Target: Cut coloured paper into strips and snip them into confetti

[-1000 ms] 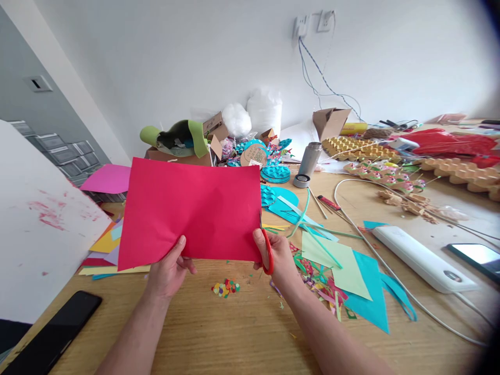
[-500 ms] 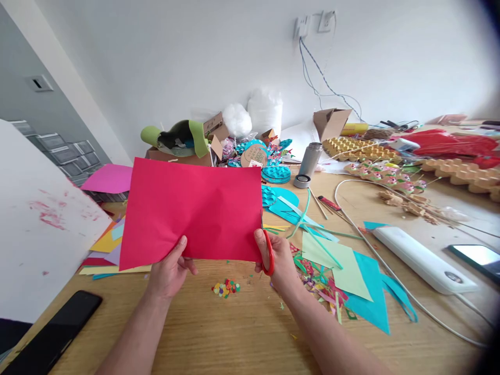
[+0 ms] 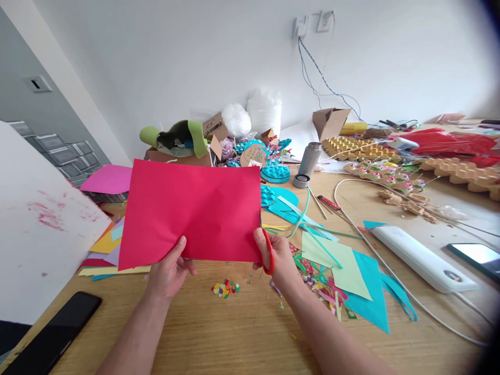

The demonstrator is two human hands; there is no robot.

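Observation:
A red sheet of paper (image 3: 195,208) is held up over the wooden table, tilted toward me. My left hand (image 3: 170,271) pinches its lower edge, thumb in front and fingers behind. At the right edge, my right hand (image 3: 275,258) is closed around red-handled scissors (image 3: 269,252). The scissor blades point upward along the sheet's right edge, and most of their length is hidden. Under the sheet lies a small heap of coloured paper dots (image 3: 225,288).
Paper scraps (image 3: 316,281), pale green paper (image 3: 339,263) and blue paper (image 3: 367,291) lie at right, beside a white power bank (image 3: 422,260) and its cable. A black phone (image 3: 58,333) is at lower left. Behind stand a metal flask (image 3: 310,161) and egg trays (image 3: 359,149).
Almost nothing differs. The scissor blades show slightly more at the sheet's right edge, and the whole view has shifted a little.

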